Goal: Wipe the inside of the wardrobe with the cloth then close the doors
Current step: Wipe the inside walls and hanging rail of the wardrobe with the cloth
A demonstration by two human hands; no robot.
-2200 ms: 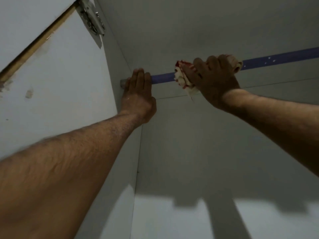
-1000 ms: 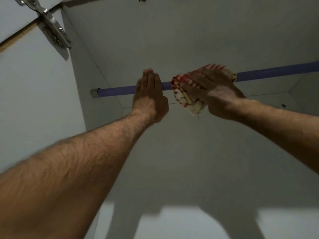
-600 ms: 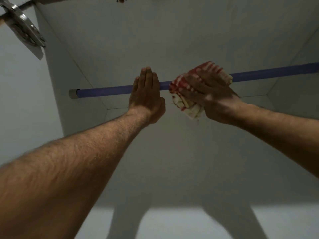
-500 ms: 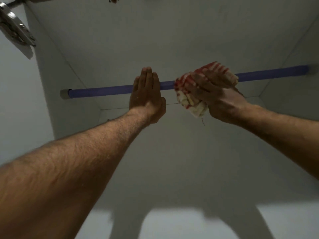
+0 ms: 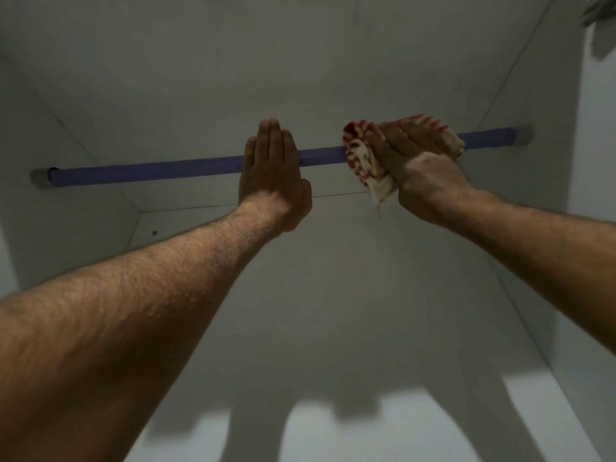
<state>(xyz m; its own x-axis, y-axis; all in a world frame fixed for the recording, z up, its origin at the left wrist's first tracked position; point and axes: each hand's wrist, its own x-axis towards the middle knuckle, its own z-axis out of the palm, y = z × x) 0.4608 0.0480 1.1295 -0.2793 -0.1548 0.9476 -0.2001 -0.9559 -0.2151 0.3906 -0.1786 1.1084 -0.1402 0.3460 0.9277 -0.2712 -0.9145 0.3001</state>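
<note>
The right hand (image 5: pixel 423 175) is curling around the red-and-white cloth (image 5: pixel 363 155), bunching it over the purple hanging rail (image 5: pixel 166 170) so that the fabric is wrapping the bar, with a loose corner hanging below the palm. Against a second ago, this hand and its cloth are sitting further along the rail toward its right-hand socket (image 5: pixel 523 136), which is now showing at the side wall; the wipe is travelling rightward, and the stretch of bar on the left is lying bare behind it. The left hand (image 5: pixel 273 171) is resting flat, fingers pressed together and pointing up, laid across the middle of the rail and gripping nothing, seemingly just steadying. Beyond both hands, the pale wardrobe interior (image 5: pixel 300 61) is filling the view, top panel above and back wall below. As I judge it, only the short run to the right socket is remaining on the bar, and the doors, out of view here, are yet to be closed.
</note>
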